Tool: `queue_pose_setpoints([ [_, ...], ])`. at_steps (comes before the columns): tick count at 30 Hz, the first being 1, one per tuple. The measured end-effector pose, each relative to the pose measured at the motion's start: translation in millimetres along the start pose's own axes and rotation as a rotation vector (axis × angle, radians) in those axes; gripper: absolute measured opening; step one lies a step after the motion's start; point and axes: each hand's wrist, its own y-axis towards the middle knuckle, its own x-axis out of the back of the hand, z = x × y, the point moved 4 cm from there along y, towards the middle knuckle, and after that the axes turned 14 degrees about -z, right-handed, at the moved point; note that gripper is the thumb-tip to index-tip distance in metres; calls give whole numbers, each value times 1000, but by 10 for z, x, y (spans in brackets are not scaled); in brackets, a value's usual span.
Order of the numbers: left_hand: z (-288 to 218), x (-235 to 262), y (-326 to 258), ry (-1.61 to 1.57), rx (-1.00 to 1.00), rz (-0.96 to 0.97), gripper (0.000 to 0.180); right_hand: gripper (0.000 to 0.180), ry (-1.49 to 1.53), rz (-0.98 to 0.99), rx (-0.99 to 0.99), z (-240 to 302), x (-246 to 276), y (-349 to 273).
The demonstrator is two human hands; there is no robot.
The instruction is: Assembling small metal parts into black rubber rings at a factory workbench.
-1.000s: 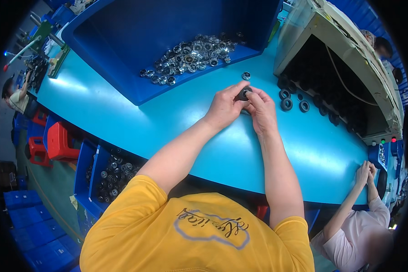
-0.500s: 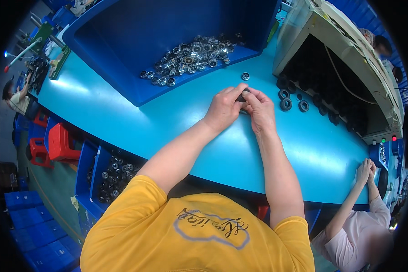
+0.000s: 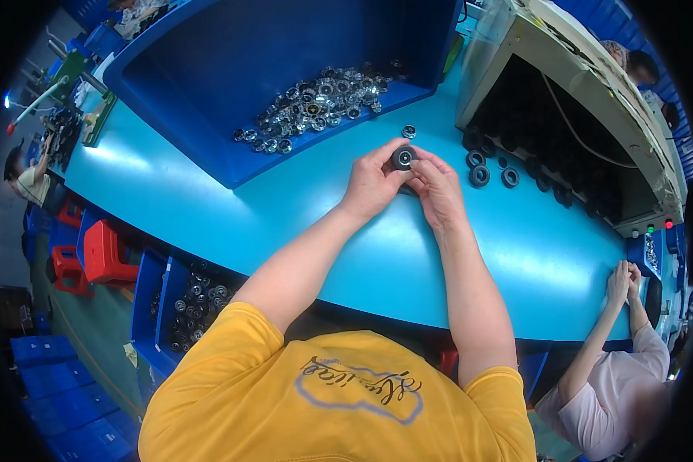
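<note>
- Both forearms come up from the lower edge, elbows out, and converge over the blue table (image 3: 362, 269); wrists angle inward, hands nearly meeting.
- Small black wheel (image 3: 404, 158) sits between the two hands at the fingertips, round face with its pale centre turned up to the camera.
- Left hand (image 3: 371, 183): fingers and thumb curled closed, gripping the wheel from its left side.
- Right hand (image 3: 439, 189): fingers bent in, thumb and fingertips closed on the wheel's right/lower edge (exact finger placement partly hidden).
- Dark shape below, between the palms; too covered to tell what.
- Single chrome hub (image 3: 410, 132) on the table just beyond the fingertips, near the wheel but apart.
- Black rubber rings (image 3: 479, 176) lie right of the right hand, by the mouth of the cream metal housing (image 3: 494, 61).
- Big blue bin (image 3: 177, 85) beyond the left hand, a pile of chrome hubs (image 3: 323, 100) inside.
</note>
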Motion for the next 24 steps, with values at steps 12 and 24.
queue_pose_setpoints([
  [12,-649,469,-251,41,14,-91,44,33,-376,-182,325,144,210,182],
  [24,-1007,4265,-2659,1523,614,-66,59,51,-1398,-312,770,219,-237,542],
])
